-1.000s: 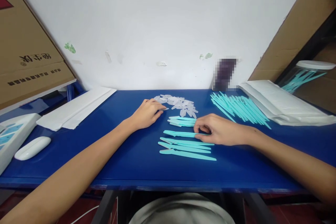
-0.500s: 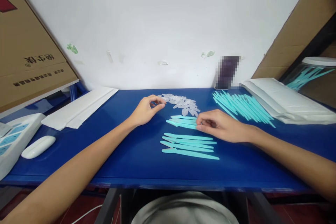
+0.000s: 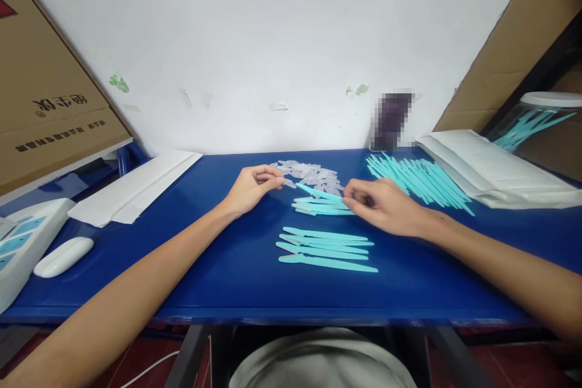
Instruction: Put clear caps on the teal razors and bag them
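My left hand (image 3: 254, 190) pinches a small clear plastic blade cap (image 3: 289, 183) between thumb and fingers. Closed on the handle end of a turquoise eyebrow razor (image 3: 318, 193), my right hand (image 3: 384, 206) holds it tilted, its blade end close to the cap. Whether the two touch I cannot tell. Below the held razor lies a small group of turquoise razors (image 3: 318, 208), and nearer me several more razors (image 3: 327, 250) lie side by side. A heap of clear caps (image 3: 313, 174) sits just behind my hands.
A large pile of turquoise razors (image 3: 421, 183) lies at the right, beside white packets (image 3: 504, 173). A lidded clear jar (image 3: 530, 124) stands far right. On the left are folded white paper (image 3: 136, 188), a white oval case (image 3: 64, 256) and a cardboard box (image 3: 59, 73).
My right hand has lifted a razor from the group, pointing its blade end toward my left hand. A clear cap now shows in my left fingertips.
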